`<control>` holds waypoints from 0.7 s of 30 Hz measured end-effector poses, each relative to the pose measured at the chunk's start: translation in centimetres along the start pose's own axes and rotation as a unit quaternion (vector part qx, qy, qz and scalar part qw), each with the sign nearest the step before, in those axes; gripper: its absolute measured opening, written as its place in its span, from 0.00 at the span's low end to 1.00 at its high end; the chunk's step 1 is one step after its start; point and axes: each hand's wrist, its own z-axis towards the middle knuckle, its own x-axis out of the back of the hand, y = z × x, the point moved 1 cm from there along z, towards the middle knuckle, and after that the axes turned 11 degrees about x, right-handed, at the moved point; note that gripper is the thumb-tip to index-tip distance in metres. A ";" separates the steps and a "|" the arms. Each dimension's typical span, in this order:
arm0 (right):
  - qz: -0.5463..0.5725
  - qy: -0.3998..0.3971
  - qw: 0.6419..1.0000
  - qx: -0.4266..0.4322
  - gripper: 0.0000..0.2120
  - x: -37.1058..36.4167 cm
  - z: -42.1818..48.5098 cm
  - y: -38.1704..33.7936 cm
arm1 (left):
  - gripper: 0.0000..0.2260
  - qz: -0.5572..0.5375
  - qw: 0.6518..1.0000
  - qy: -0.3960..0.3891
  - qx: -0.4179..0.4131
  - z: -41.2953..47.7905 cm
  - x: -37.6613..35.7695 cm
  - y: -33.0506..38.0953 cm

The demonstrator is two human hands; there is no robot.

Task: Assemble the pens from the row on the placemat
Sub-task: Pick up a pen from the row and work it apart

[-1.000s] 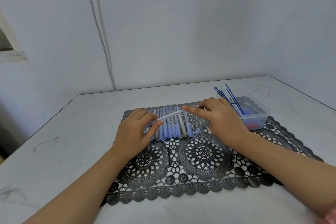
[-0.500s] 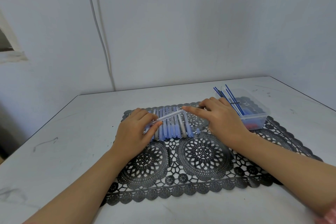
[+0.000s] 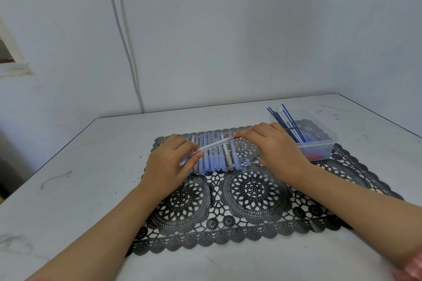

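head view: the left hand (image 3: 170, 164) grips one end of a clear pen barrel (image 3: 213, 145) and the right hand (image 3: 274, 146) pinches the other, likely steadying it to join parts, just above the row of pens (image 3: 214, 159) on the black lace placemat (image 3: 251, 219); a refill tub (image 3: 319, 147) sits beside them, on a pale table (image 3: 68, 166) against a bare wall (image 3: 228, 29).

Lying side by side in a tight row of pens (image 3: 214, 158), mostly blue with a few grey, on the far part of the black lace-patterned placemat (image 3: 251, 219). Being held slantwise just above that row as one clear pen barrel (image 3: 213, 144), pinched at its ends by the left hand (image 3: 167, 165) and right hand (image 3: 276, 150).
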 end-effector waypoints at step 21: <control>-0.032 0.002 0.996 -0.088 0.15 0.8 0.1 -0.5 | 0.13 0.007 0.999 0.017 -0.029 0.0 0.2 0.4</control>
